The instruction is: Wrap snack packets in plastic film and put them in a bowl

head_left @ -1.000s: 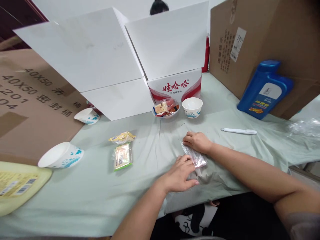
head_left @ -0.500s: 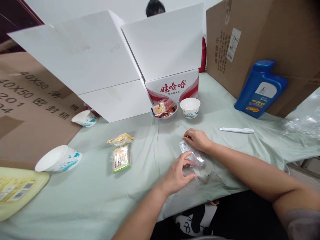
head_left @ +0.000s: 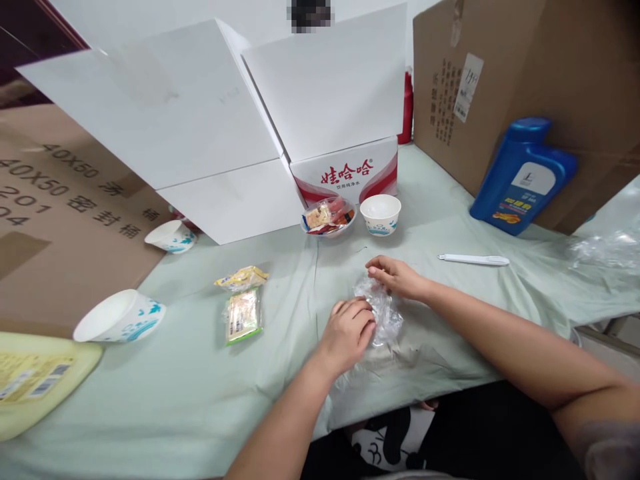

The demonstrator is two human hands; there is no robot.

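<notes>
The left hand (head_left: 349, 333) has curled at crumpled plastic (head_left: 386, 321), right hand (head_left: 399, 277) bent at its edge, both grips unclear, bowl (head_left: 381, 217) beyond.

The left hand (head_left: 346, 335) hides part of the plastic (head_left: 387, 319), while well to its left the frame's edge crops the yellow bottle (head_left: 43, 380).

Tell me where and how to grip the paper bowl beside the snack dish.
Pinch the paper bowl by its right rim, probably best with the right hand from the near right: it stands upright and open, with the snack dish close on its left and the printed box behind.
</notes>
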